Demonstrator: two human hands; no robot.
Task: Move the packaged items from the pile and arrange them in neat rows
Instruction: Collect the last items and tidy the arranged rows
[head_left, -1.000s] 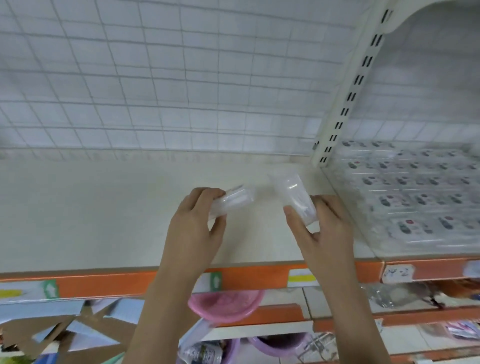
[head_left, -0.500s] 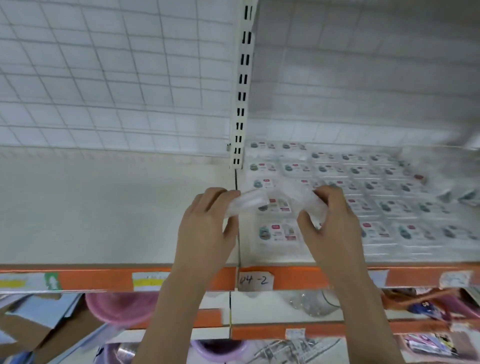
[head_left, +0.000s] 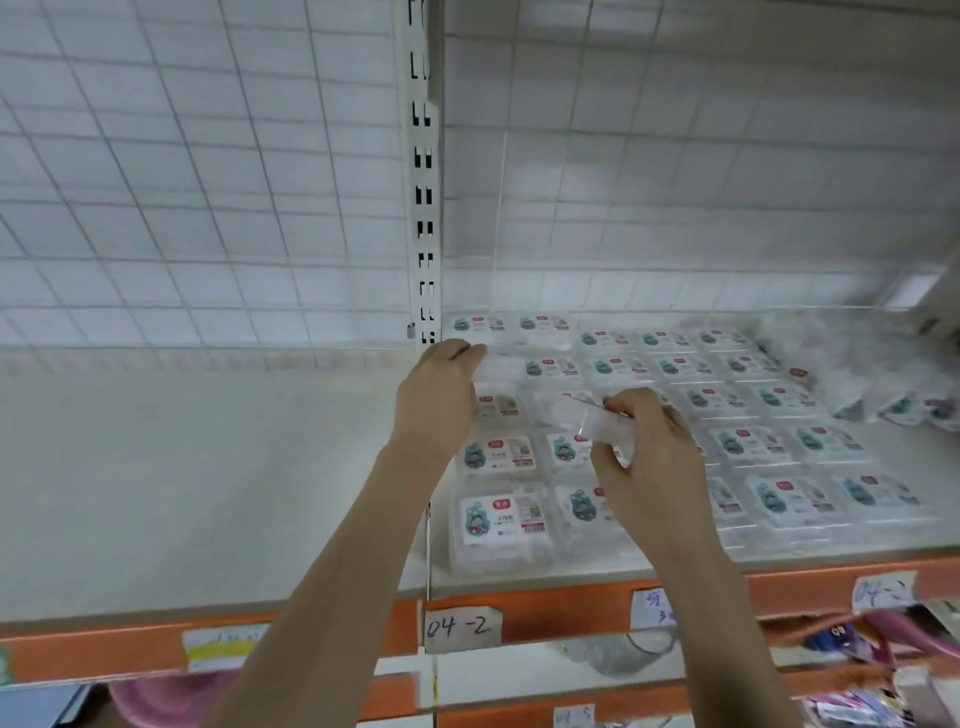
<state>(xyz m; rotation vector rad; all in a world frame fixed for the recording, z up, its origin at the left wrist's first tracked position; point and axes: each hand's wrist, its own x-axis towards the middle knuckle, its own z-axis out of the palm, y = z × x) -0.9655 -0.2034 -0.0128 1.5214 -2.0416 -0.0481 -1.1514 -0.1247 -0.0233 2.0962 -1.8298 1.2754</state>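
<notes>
Small clear plastic packets (head_left: 501, 525), each with a white label showing a teal cartoon figure and a red square mark, lie flat in tidy rows across the right half of a pale shelf (head_left: 182, 483). At the far right end, a blurred loose pile of the same packets (head_left: 878, 384) sits against the wire grid back wall (head_left: 208, 208).

The left hand (head_left: 436, 400) reaches to the back left of the rows, beside a white slotted upright post (head_left: 425, 171). Its fingers are curled around one clear packet (head_left: 498, 364), held just above the second row from the back.

The right hand (head_left: 644, 457) hovers over the middle rows, thumb and fingers pinching another clear packet (head_left: 592, 418), which is tilted and blurred.

The shelf has an orange front edge (head_left: 561, 608) carrying a paper tag (head_left: 460, 627) handwritten "04-2".
</notes>
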